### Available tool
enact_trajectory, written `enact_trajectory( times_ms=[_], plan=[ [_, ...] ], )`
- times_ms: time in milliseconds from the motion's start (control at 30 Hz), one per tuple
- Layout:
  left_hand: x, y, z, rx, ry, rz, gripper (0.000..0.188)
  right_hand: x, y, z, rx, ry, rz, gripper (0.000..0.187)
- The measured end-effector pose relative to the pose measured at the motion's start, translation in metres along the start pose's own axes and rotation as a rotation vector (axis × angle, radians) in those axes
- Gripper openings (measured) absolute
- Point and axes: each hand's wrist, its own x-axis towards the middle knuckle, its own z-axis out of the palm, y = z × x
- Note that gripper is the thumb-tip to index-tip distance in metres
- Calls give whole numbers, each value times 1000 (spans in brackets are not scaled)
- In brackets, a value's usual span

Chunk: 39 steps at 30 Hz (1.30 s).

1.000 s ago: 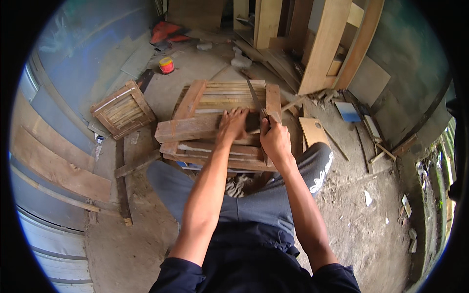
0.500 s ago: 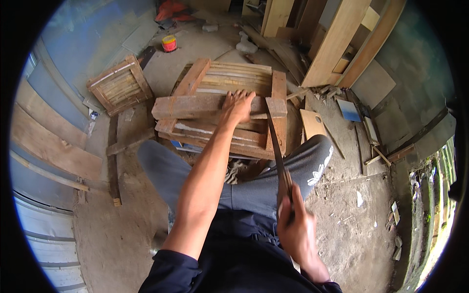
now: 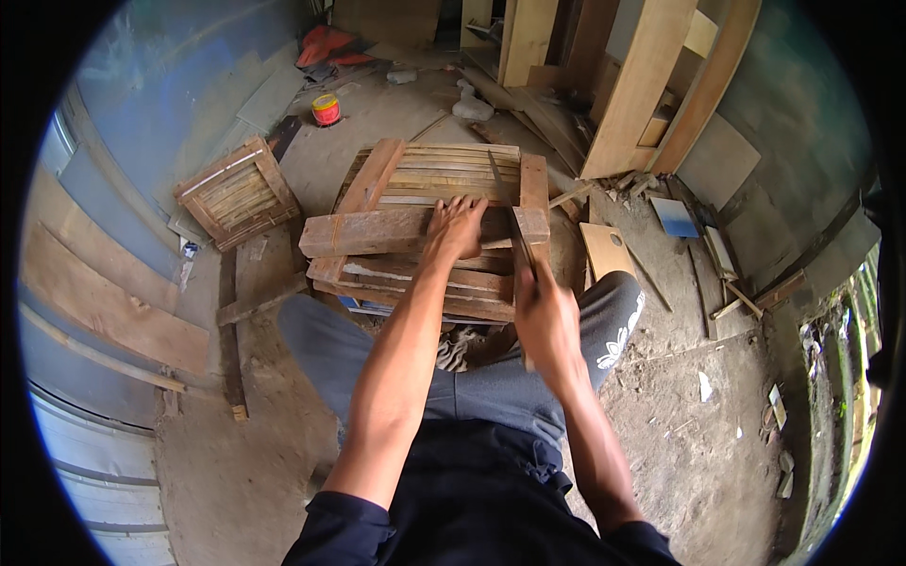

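Note:
My left hand [image 3: 457, 226] lies flat, fingers spread, on a weathered wooden plank [image 3: 377, 231] that rests across a stack of slatted wooden frames [image 3: 444, 174]. My right hand [image 3: 545, 316] is closed on the handle of a hand saw [image 3: 510, 222], whose thin blade runs away from me over the plank's right end, just right of my left hand. I sit behind the stack, with my knees in grey trousers on either side of it.
A smaller slatted frame [image 3: 236, 193] leans at the left beside long boards [image 3: 104, 302]. A red and yellow tin [image 3: 327, 109] stands on the dirt floor behind. Tall planks [image 3: 642, 85] lean at the back right, with offcuts [image 3: 606, 250] and scraps scattered on the right.
My right hand drew the saw back toward my body, then pushed it forward over the plank again. My left hand stayed pressed on the plank.

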Motion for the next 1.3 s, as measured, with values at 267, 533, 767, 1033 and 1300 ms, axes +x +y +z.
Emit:
enact_trajectory(
  times_ms=[267,533,767,1033,1300],
  plan=[
    [4,-3,15,53,65,12,69,-149,-10,-82,-103,-157,20,38],
    [0,-3,9,43,63,43,77,61,0,25,-48,8,-2,31],
    [0,0,-1,26,-15,34,78,34,5,24,-47,37,-57,24],
    [8,-1,6,23,-15,-13,64,-124,-5,-70,-3,-101,8,34],
    [-1,-2,5,68,40,57,76,50,2,27,-73,84,-75,25]
  ],
)
